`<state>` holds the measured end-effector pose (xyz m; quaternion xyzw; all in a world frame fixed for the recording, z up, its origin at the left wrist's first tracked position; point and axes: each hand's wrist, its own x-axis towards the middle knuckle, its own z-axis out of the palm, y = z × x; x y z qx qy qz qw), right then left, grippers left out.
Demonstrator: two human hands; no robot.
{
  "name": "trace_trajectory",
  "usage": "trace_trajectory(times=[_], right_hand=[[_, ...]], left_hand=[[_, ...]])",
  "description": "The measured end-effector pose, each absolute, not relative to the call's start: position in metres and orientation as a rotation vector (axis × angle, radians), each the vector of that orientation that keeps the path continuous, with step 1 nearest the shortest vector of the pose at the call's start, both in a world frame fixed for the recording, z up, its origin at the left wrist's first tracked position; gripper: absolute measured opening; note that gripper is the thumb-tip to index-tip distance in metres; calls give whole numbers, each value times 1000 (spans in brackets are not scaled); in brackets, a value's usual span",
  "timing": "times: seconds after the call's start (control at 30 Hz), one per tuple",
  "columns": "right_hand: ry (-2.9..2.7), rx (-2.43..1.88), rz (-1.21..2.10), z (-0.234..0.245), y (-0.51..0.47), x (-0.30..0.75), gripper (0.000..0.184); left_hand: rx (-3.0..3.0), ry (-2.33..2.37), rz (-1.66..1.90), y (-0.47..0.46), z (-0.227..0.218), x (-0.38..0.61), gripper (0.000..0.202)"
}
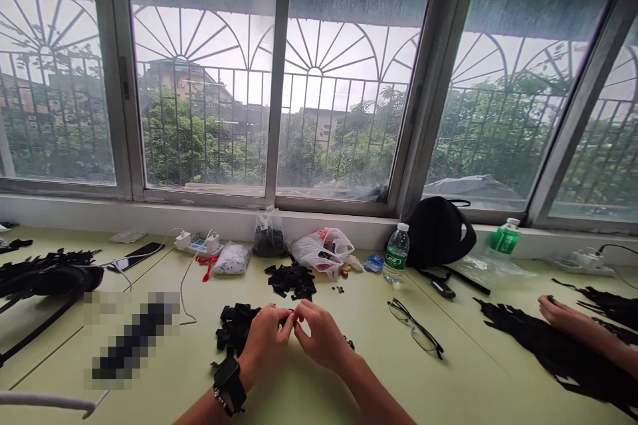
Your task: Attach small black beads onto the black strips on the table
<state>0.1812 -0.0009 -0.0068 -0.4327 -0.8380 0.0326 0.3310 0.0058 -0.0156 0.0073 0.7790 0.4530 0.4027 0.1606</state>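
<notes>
Green bench [379,378] here, left hand [264,339] and right hand [321,335] pinching a tiny black bit [288,320], black scraps [235,327] piled at 9 o'clock.

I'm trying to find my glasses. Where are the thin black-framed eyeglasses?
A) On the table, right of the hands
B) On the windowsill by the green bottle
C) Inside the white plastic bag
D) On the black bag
A: the thin black-framed eyeglasses lie on the pale green table, right of the person's right hand.

Nothing is legible. The green label on the water bottle [396,255] and the red print on the white plastic bag [323,251] are too blurred to read.
</notes>
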Motion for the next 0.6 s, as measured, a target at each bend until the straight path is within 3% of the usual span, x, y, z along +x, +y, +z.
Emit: trace_trajectory(times=[0.3,0.6], right_hand=[[-2349,-1198,-360,-7,-5,172,11],[-2419,-1242,-464,-11,-8,164,10]], left_hand=[[2282,1426,1023,-12,5,5,28],[2276,1452,1019,-14,5,6,32]])
